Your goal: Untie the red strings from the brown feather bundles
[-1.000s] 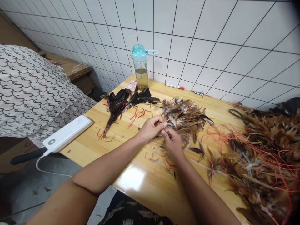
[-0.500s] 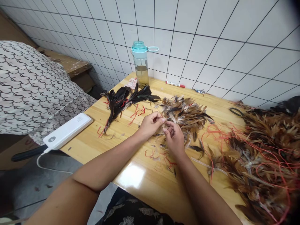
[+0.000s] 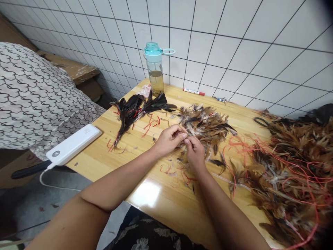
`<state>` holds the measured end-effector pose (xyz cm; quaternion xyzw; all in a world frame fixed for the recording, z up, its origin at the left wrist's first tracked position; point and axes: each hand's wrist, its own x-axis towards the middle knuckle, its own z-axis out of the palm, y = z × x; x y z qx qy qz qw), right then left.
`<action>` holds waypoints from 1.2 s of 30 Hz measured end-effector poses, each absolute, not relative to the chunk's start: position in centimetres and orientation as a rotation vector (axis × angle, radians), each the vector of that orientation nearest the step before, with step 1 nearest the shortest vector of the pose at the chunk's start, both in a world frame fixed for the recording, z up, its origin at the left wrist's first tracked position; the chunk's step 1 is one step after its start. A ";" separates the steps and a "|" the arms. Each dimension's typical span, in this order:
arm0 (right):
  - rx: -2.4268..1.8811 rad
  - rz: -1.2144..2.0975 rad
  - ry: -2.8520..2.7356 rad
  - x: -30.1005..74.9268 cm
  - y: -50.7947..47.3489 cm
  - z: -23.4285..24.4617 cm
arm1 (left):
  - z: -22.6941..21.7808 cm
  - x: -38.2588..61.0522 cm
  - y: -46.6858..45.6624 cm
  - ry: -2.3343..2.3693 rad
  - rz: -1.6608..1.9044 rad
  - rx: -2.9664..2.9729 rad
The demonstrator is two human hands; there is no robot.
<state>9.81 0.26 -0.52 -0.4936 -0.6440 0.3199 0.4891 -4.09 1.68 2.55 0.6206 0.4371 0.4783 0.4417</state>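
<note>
My left hand [image 3: 169, 139] and my right hand [image 3: 194, 151] meet over the wooden table [image 3: 153, 194], fingertips pinched together on something small that I cannot make out. They work at the near edge of a small heap of brown feathers [image 3: 205, 122]. A bundle of black feathers [image 3: 137, 108] lies to the left of my hands. Bits of red string [image 3: 152, 124] are scattered between the two piles and under my hands.
A big mass of brown feathers tangled with red string [image 3: 291, 173] covers the table's right side. A teal-capped bottle [image 3: 155, 69] and a red-capped marker [image 3: 193, 91] stand by the tiled wall. A white power bank [image 3: 74, 144] lies at the left edge, beside a person in a patterned garment [image 3: 39, 100].
My hands stay at the same spot; the fingertips have drawn closer together and shifted slightly. The view has tilted a little.
</note>
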 end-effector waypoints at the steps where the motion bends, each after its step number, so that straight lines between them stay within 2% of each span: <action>1: -1.222 0.796 -1.522 9.9 0.3 -0.3 | 2.6 -4.2 1.8 1.105 1.204 1.538; 4: -1.296 0.852 -1.375 10.2 0.3 0.5 | 2.8 -4.8 2.1 1.238 1.137 1.629; 11: -1.297 0.883 -1.278 11.2 0.6 1.1 | 3.3 -6.2 2.4 1.213 0.539 2.240; 16: -1.327 0.842 -1.332 11.4 0.8 0.6 | 2.4 -6.2 2.5 1.252 0.316 2.394; 20: -1.347 0.819 -1.428 11.3 0.8 -0.3 | 2.1 -6.0 2.5 1.247 0.324 2.456; 26: -1.342 0.719 -1.596 11.2 0.9 -1.2 | 2.5 -6.1 2.6 1.219 0.575 2.392; 36: -1.318 0.711 -1.668 11.1 1.0 -1.1 | 2.8 -6.2 2.8 1.122 0.688 2.394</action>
